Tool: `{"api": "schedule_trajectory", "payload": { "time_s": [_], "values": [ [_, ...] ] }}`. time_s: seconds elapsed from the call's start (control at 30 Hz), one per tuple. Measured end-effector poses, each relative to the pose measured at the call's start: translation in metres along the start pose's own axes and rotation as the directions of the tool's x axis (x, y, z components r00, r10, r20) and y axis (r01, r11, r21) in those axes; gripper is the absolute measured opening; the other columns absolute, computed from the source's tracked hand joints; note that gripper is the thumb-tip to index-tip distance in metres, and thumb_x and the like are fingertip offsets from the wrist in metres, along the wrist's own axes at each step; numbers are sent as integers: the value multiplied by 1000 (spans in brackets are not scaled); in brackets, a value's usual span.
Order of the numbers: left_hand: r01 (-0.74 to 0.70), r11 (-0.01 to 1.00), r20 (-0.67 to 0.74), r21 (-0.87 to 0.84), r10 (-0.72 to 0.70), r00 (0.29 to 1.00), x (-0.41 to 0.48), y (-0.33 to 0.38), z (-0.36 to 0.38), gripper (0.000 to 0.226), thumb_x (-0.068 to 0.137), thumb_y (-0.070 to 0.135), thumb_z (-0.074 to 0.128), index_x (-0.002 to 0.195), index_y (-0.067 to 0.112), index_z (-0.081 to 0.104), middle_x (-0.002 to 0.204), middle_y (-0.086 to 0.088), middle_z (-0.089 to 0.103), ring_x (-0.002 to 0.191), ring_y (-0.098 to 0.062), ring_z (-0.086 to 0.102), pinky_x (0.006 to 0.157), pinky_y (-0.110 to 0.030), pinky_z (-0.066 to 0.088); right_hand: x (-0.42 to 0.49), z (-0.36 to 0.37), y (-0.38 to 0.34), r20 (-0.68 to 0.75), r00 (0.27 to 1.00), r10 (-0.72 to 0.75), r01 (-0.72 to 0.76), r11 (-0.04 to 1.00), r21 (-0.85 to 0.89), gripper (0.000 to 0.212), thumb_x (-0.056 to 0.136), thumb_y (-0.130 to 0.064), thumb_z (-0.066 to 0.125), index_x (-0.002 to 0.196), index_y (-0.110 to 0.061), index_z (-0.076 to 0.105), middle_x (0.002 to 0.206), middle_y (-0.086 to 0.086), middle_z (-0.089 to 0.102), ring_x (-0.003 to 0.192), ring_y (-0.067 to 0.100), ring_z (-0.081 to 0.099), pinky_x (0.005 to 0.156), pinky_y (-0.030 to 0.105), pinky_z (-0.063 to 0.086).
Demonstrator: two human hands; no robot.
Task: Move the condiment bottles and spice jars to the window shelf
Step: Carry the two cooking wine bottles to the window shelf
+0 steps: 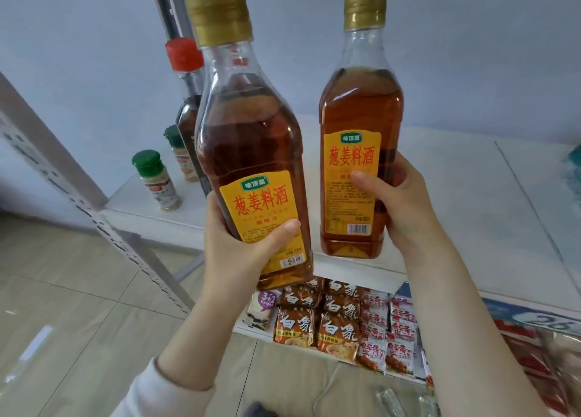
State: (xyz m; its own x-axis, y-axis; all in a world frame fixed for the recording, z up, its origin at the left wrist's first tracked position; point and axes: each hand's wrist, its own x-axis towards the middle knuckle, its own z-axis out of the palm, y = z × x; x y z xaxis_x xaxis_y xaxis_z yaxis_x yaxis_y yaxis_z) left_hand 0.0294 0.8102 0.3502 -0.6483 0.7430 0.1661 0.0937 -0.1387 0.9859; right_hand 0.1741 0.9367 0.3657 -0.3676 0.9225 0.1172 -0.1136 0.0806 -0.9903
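Our left grip (235,253) wraps the near left bottle (248,140) and our right grip (405,202) the right bottle (358,102), both held over the white shelf (456,196). We should set them down upright, one at a time, right of the spice jars (157,180). Both show amber liquid, gold caps and yellow labels.

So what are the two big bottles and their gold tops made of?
The left bottle and right bottle look like clear glass or hard plastic: the glossy see-through walls show the brown liquid inside. I cannot tell which. The left gold cap and right gold cap look like thin shiny metal with fine ribs, or maybe coloured plastic.
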Motion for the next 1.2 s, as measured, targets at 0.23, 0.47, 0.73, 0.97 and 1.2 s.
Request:
{"api": "schedule_trajectory", "payload": {
  "time_s": [0.23,0.47,0.73,0.97,1.2],
  "values": [
    [19,1000,-17,24,-19,1000,-28,-6,-75,88,38,47,76,115,18,49,94,9,66,83,-2,68,63,-16,53,-55,47,0,219,974,48,-60,997,48,47,49,-39,74,93,-26,61,82,-11,74,80,9,71,62,22,55],
    [47,998,-62,48,-44,997,-47,-12,-194,66,51,34,78,109,30,46,102,10,64,88,-3,67,67,-21,56,-94,167,20,422,901,101,-132,990,45,71,39,-52,84,99,-23,61,88,-6,75,84,14,71,62,23,55],
    [164,986,-238,1,-159,958,-81,-34,-366,68,51,36,87,103,34,45,101,8,65,89,-5,67,69,-23,57,-145,346,64,629,751,201,-265,964,8,76,36,-60,84,100,-25,63,93,-3,74,89,18,71,66,27,56],
    [284,957,-402,-65,-286,870,-98,-60,-489,74,52,40,74,117,25,42,107,5,64,93,-10,66,74,-28,57,-173,482,105,756,583,298,-338,935,-108,79,43,-58,84,109,-23,59,101,1,72,97,24,69,70,33,57],
    [358,915,-521,-188,-401,753,-69,-102,-579,69,60,41,79,117,23,44,107,2,64,91,-12,67,68,-24,56,-157,606,143,821,442,362,-321,918,-232,82,44,-61,82,111,-22,58,98,-1,73,91,20,70,65,28,56]
  ]
}}
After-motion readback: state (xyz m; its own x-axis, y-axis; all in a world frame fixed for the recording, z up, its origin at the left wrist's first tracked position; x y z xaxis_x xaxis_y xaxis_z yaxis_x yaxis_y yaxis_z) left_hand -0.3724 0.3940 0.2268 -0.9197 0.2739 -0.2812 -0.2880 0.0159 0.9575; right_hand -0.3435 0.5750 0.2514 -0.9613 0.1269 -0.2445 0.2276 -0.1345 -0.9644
